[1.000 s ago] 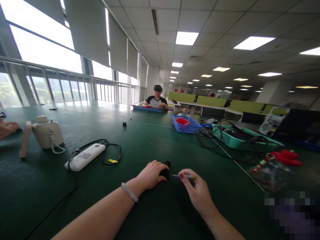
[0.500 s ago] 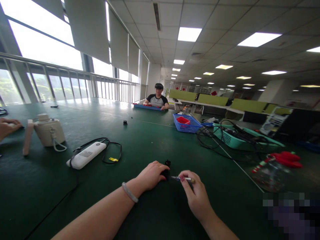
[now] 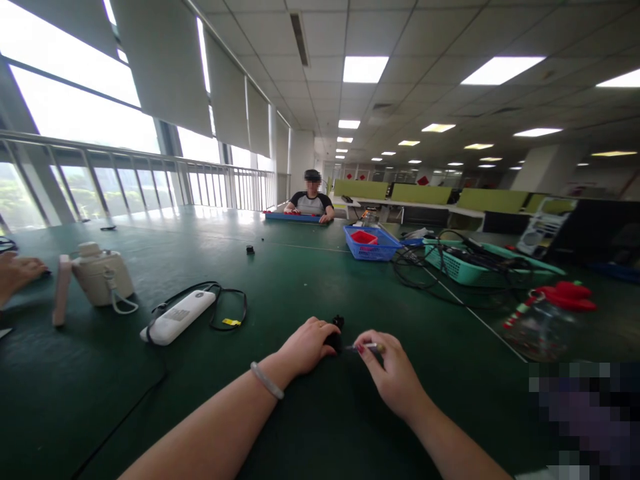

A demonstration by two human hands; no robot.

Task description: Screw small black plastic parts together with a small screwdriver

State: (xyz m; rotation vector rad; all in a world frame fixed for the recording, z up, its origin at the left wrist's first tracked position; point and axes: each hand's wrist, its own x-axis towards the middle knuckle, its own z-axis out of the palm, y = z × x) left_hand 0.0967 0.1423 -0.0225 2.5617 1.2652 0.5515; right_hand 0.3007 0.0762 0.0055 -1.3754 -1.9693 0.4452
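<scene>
My left hand [image 3: 309, 345], a pale bangle on its wrist, is closed around a small black part [image 3: 334, 342] on the green tabletop. Fingers cover much of that part, so its exact kind cannot be made out. Just beyond the fingertips sits another small black piece [image 3: 339, 321]; whether the two are joined is unclear. A slim screwdriver [image 3: 373, 347] is pinched in my right hand [image 3: 387, 367]. Its thin shaft points left, with the tip at or very near the black part, and its yellowish end faces right.
On the left are a white power strip [image 3: 183, 317] with a black cord, a beige bottle [image 3: 103, 277] and another person's hand [image 3: 20, 270]. Right of centre stand a blue basket [image 3: 370, 248], a green basket [image 3: 453, 265] with cables and a red-lidded jar [image 3: 543, 327]. A person [image 3: 311, 200] sits opposite.
The camera view has tilted and shifted slightly. Both hands keep nearly the same pose, still holding the black part and the screwdriver.
</scene>
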